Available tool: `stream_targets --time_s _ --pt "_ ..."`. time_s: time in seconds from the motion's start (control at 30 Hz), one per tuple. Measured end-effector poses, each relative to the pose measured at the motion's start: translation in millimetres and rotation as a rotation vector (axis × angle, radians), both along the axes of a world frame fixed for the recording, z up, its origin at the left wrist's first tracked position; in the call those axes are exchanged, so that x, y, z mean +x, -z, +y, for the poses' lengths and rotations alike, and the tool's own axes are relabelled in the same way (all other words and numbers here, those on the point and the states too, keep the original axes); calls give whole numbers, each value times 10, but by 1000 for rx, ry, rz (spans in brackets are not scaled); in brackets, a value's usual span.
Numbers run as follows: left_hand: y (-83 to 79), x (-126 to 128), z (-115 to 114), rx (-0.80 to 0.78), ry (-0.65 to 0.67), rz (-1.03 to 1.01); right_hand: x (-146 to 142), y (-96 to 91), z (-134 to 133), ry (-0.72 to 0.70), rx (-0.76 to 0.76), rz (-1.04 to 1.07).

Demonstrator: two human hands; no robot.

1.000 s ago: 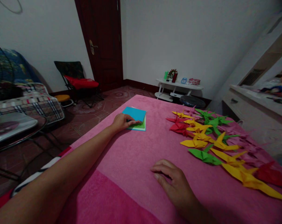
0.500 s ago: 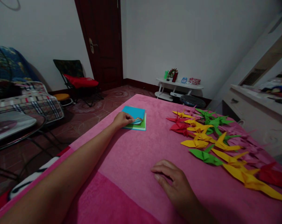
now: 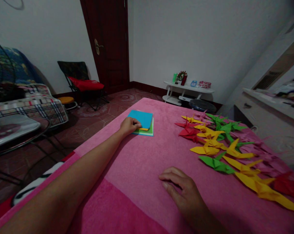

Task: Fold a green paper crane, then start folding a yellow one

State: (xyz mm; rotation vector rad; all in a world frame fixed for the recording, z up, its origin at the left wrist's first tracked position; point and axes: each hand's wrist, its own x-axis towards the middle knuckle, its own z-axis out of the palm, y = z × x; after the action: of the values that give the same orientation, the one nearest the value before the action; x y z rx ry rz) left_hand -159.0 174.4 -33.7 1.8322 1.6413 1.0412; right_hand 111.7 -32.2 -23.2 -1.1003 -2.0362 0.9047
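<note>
A stack of square coloured paper lies near the far left side of the pink-covered table, a blue sheet on top and yellow, green and white edges showing below. My left hand is at the stack's near left corner, thumb and fingers closed on the edge of the upper sheets. Closer to me, my right hand rests on the pink cloth, holding nothing, its fingers loosely bent and the thumb apart. To its right are several folded paper cranes, among them a green crane and a yellow crane.
Red paper cranes and pink ones fill the table's right side. Beyond the table stand a low white shelf with small items, a folding chair with a red cushion and a dark door. A white cabinet is at right.
The lifted corner of the top sheets has come down, so the blue sheet lies flatter. My left hand stays at the stack's edge. My right hand has hardly moved.
</note>
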Motion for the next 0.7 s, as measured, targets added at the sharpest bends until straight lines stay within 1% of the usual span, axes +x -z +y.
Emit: stream_targets --time_s 0.17,0.4,0.7 --pt "-6 -2 -15 26 23 66 1 -12 -7 -5 5 6" --pt "-36 -42 -41 88 141 138 5 -7 2 -9 1 9" --pt "-30 -56 -40 147 156 232 -1 -42 -4 -1 2 -17"
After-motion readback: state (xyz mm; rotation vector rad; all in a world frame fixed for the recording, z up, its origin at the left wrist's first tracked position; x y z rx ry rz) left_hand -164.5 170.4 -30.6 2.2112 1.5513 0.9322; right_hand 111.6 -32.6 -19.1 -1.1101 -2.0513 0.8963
